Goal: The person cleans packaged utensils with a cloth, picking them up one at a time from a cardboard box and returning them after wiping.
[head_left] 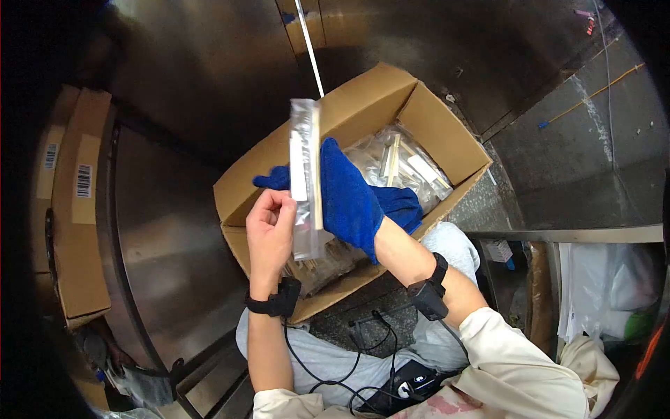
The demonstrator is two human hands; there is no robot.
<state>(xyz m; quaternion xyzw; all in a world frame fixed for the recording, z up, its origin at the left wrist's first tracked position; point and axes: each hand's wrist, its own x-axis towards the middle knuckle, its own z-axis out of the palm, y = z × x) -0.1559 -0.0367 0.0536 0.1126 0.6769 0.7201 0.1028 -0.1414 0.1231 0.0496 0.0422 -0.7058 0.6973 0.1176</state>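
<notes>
Dark metal panels [188,63] stand from 9 to 12 o'clock. An open cardboard carton [447,129], toward 12, contains packaged pieces [419,169]. The right hand [352,202], blue-gloved, lies partly behind a slim clear bag [307,181]; its grip cannot be told. The bare left hand [272,222] pinches that bag above the carton, at its 8 o'clock edge. Judged light, slippery, stiffish lengthwise; best held by the edges
</notes>
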